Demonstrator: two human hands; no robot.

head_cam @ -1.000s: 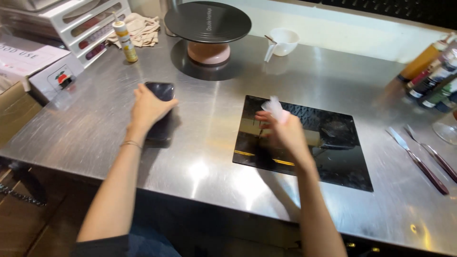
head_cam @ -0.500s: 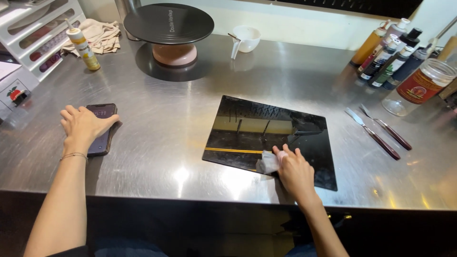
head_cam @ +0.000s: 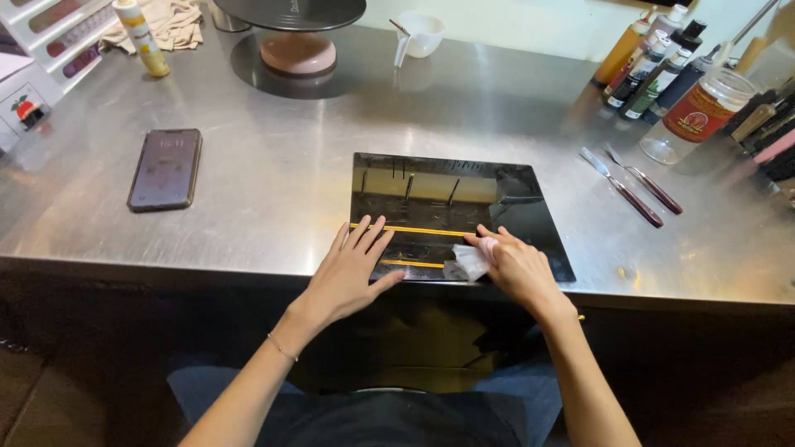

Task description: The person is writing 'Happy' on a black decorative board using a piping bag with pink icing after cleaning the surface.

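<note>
Right hand (head_cam: 522, 269) half hides the crumpled wipe (head_cam: 466, 263).

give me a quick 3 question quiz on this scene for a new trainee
1. True or false: the left hand lies flat on the glossy black rectangular board.
2. What does the right hand press against the board? A) a metal spatula B) a small crumpled white wipe C) a squeeze bottle
3. Fill in: the dark smartphone lies on the steel counter to the ____ of the board.

Key
1. True: its fingers spread over the board's near left edge.
2. B: the small crumpled white wipe sits under the fingertips; the two red-handled palette knives lie untouched beside the board.
3. Left.
</note>
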